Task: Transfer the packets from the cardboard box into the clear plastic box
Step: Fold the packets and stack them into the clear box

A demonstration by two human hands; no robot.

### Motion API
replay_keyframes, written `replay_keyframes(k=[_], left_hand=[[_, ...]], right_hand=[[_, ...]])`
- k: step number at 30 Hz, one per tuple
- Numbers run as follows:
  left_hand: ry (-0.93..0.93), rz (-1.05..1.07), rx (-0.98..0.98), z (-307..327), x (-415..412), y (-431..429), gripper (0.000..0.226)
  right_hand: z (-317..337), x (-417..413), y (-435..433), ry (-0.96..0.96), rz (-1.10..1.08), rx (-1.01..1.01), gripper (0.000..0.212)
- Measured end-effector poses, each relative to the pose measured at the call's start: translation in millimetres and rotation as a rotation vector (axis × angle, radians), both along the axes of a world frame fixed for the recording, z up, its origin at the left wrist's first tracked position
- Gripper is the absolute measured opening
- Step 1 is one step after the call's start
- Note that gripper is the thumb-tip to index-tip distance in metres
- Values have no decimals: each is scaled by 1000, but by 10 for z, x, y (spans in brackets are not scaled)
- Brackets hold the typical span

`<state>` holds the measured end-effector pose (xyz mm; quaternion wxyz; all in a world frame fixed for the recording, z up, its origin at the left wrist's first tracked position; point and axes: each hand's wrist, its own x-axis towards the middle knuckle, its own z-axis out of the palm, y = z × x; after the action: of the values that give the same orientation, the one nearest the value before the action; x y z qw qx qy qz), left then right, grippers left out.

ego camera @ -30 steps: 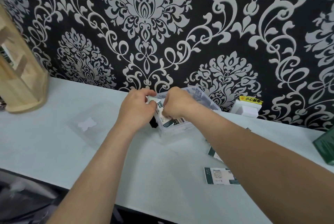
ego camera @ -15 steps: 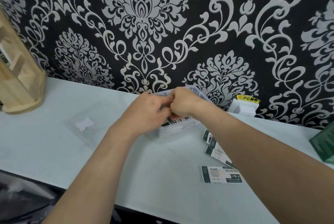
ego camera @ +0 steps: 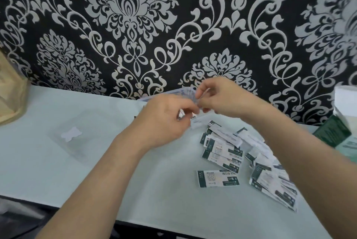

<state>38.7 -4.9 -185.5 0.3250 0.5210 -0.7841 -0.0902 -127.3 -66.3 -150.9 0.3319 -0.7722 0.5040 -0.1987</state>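
Observation:
The clear plastic box [ego camera: 166, 95] stands at the back of the table against the wall, mostly hidden behind both hands. My left hand [ego camera: 164, 123] is over its front, fingers curled around white-and-green packets [ego camera: 181, 115] at the box. My right hand [ego camera: 220, 99] is at the box's right end, with finger and thumb curled at the rim; blur hides the exact grip. Several loose packets [ego camera: 222, 152] lie scattered on the table to the right, one apart [ego camera: 217, 178]. The green cardboard box [ego camera: 334, 132] stands at the right edge.
A clear lid [ego camera: 75, 138] with a white patch lies flat on the table to the left. A wooden rack [ego camera: 9, 101] stands at the far left. A white box [ego camera: 345, 99] sits behind the cardboard box. The table's front edge runs close below.
The view has shifted, so more loose packets and the cardboard box show on the right. My hands have drawn slightly apart and risen over the box.

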Motion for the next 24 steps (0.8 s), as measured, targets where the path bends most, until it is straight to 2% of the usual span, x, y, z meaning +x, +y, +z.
replay_keyframes(k=[2, 4, 6, 8, 10, 12, 14, 17, 20, 22, 24], left_hand=[[-174, -128, 237, -12, -258, 85, 29], [-415, -224, 413, -146, -467, 117, 65], [-569, -262, 507, -305, -593, 121, 98], [-620, -278, 528, -424, -703, 94, 112], [-594, -274, 546, -493, -721, 54, 113], [-561, -258, 549, -527, -733, -10, 107], [-564, -245, 481, -551, -776, -82, 95], [-464, -187, 355, -556, -784, -150, 66], [-342, -141, 348, -562, -805, -168, 42], [-230, -134, 250, -574, -858, -189, 35], [-272, -121, 227, -586, -955, -216, 42]], right_hand=[[31, -269, 86, 160, 71, 28, 15], [3, -501, 173, 389, 112, 97, 43], [-106, -715, 238, 635, 145, 148, 80], [-281, -948, 305, 815, 169, 159, 109], [-461, -1084, 362, 878, 191, 175, 122], [-597, -1218, 401, 825, 202, 148, 120], [-682, -1343, 423, 688, 188, 86, 111], [-753, -1423, 439, 483, 171, -36, 93], [-801, -1477, 463, 378, 117, -85, 72], [-824, -1487, 449, 301, 77, -109, 62], [-866, -1477, 427, 270, 32, -168, 56]])
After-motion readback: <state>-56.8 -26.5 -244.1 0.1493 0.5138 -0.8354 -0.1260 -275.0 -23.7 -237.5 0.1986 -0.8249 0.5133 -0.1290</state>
